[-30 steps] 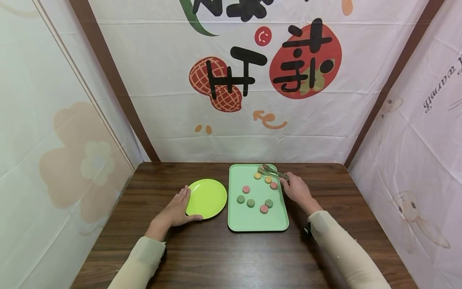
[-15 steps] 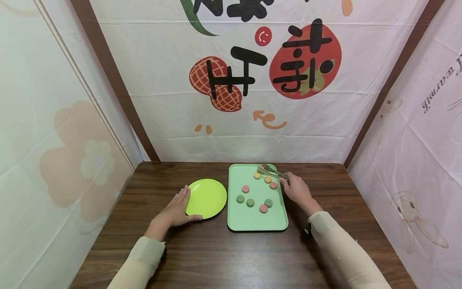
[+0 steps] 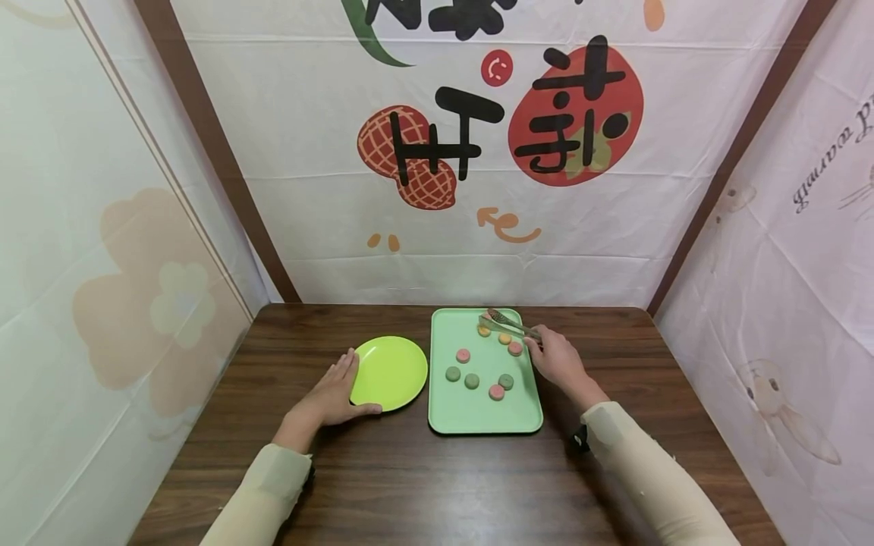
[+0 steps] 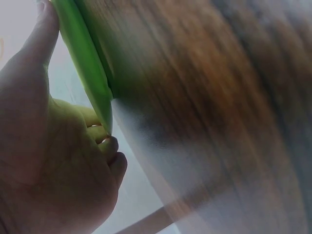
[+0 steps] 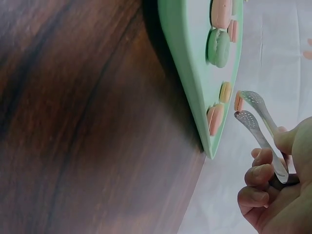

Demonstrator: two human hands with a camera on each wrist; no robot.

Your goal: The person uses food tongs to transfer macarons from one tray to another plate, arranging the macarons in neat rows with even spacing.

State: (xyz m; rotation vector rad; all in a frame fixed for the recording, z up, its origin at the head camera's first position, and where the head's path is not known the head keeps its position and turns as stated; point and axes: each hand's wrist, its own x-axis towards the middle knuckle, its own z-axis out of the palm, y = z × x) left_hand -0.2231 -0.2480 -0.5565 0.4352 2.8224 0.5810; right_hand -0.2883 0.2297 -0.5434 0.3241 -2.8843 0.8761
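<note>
The right hand gripped tongs, a macaron at their tips by the tray's far end. Picking-up seemed underway; next, apparently, a carry to the plate, against which the left hand rested, unclenched.

lime-green plate, mint-green tray, silvery tongs, pink, yellow and green macarons, streaked brown table, cream sleeves

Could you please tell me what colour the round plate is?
The plate is bright yellow-green, clearest in the head view.
</note>
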